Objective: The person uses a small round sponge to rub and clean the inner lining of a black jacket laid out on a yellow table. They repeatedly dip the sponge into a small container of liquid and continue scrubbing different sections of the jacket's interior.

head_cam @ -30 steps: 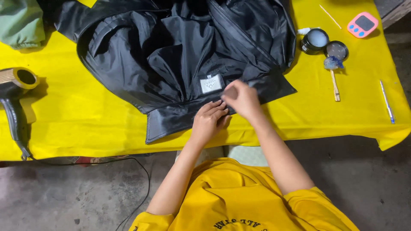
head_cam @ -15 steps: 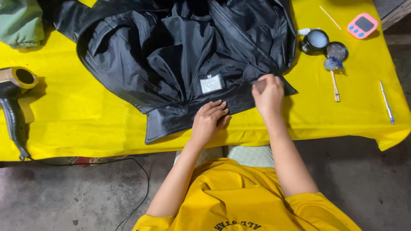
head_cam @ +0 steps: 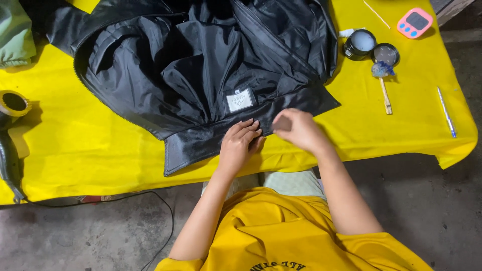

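Observation:
A black jacket [head_cam: 201, 75] lies spread open on the yellow table [head_cam: 75, 140], lining up, with a small white label [head_cam: 239, 100] near the collar. My left hand [head_cam: 241, 143] rests flat on the leather collar band [head_cam: 201, 143] at the table's front edge. My right hand [head_cam: 298, 130] is just to its right, on the same band, with curled fingers. It is blurred, and something small and brownish shows at its fingertips; whether it is held I cannot tell.
An open dark jar [head_cam: 360, 44] and its lid [head_cam: 386, 53] sit at the back right, with a small wooden-handled brush [head_cam: 384, 85], a pink timer [head_cam: 415, 22] and a pen [head_cam: 446, 119]. A hair dryer [head_cam: 10, 135] and cable [head_cam: 125, 198] lie left, a green garment [head_cam: 15, 32] beyond.
My right hand slid right along the collar band to its end, then came back left beside my left hand. The left hand stayed put.

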